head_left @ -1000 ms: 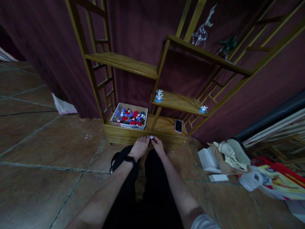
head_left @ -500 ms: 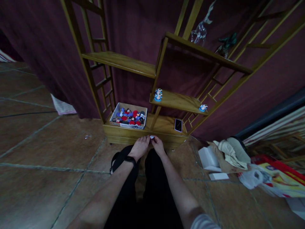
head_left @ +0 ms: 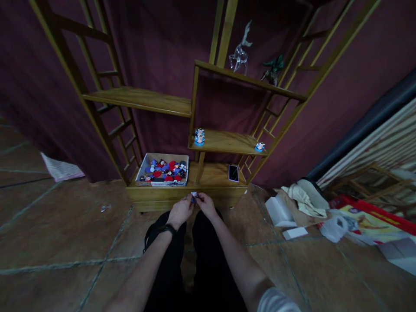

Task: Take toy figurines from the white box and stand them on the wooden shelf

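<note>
Between my two hands, in front of the low wooden cabinet, is a small white and dark blue figurine. My left hand is closed on its left side, a dark band round the wrist. From the right, my right hand pinches the same figurine. A shallow cardboard box of red, blue and black figurines sits on the cabinet's left part. Blue and white figurines stand at the left end of the shelf above, and another blue-based figurine at its right end.
A phone lies on the cabinet top, right of the post. Higher up stand a clear glass deer and a dark green ornament. White boxes, cloth and a plastic bag lie on the floor at right.
The camera view has shifted, so the shelves sit lower and further left. The figurine between my hands now shows more of its body, its dark blue part visible below the white top.
</note>
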{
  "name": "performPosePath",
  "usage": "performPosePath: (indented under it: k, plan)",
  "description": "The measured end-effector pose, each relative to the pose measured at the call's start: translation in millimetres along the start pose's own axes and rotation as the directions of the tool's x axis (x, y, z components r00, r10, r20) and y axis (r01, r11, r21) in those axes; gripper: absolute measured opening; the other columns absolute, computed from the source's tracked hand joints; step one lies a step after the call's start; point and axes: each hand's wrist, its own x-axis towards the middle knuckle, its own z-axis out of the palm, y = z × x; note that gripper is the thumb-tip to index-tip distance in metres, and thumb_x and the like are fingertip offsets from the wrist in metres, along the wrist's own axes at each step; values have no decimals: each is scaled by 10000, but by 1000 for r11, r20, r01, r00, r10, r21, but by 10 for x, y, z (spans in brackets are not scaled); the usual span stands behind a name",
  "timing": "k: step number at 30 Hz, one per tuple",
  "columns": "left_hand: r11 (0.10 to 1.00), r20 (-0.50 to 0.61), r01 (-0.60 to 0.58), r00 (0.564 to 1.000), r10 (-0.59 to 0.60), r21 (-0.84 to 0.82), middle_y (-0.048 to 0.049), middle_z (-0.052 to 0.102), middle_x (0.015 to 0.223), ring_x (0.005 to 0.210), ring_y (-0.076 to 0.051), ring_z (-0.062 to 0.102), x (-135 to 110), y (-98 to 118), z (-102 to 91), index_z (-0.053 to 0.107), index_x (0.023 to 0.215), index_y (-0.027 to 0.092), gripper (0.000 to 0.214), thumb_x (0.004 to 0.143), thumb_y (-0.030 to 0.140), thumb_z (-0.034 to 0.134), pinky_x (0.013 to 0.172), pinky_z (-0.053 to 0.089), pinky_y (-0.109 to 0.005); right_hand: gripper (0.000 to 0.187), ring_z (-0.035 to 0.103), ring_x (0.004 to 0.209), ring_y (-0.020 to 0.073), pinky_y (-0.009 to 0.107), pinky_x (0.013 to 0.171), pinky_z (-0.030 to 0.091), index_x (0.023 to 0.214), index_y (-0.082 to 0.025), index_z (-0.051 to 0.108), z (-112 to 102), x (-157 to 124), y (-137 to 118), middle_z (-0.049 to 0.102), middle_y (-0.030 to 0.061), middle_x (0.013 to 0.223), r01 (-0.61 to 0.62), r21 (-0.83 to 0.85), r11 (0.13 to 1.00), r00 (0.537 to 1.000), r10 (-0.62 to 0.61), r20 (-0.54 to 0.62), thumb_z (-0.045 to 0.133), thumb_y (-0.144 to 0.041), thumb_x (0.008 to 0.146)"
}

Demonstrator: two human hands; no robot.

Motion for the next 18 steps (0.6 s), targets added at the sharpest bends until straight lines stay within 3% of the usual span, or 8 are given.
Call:
performPosePath:
  k: [6,10,12,15,18]
  plan:
    - [989,47,82,996,-77,-121,-115,626,1067,931,-214,601,26,-36,-62,488,1131,197,306,841,260,415,750,412,-293,194,592,803,159,299,761,473,911,-229,628,14,3,-5,656,-6,860,-34,5,999,999,35,-28,535,-258,743]
    - [925,63,123,992,-107,-359,-77,672,961,919,-211,605,68,-94,-59,547,1089,203,318,780,253,494,773,418,-296,167,594,770,148,282,727,473,879,-234,628,32,-1,-35,651,-24,812,-60,22,998,998,60,-16,542,-269,741]
    - [843,56,141,990,-130,-519,-66,684,917,899,-213,608,101,-128,-30,584,1038,190,323,724,255,548,778,429,-303,147,593,729,137,266,701,470,855,-233,627,32,-7,-74,645,-35,768,-81,30,996,997,81,5,548,-272,737]
    - [650,69,152,986,-152,-744,-69,689,875,827,-200,617,148,-161,13,618,965,152,349,637,274,619,772,442,-305,135,583,651,119,242,653,462,841,-224,624,23,-19,-142,629,-44,701,-113,53,992,993,111,36,550,-279,741]
    - [468,110,203,970,-218,-860,-64,686,810,746,-184,614,177,-167,17,640,879,135,371,558,318,674,712,455,-295,132,572,614,111,227,620,451,835,-217,623,21,-24,-186,620,-42,678,-123,76,989,991,119,55,560,-284,740]
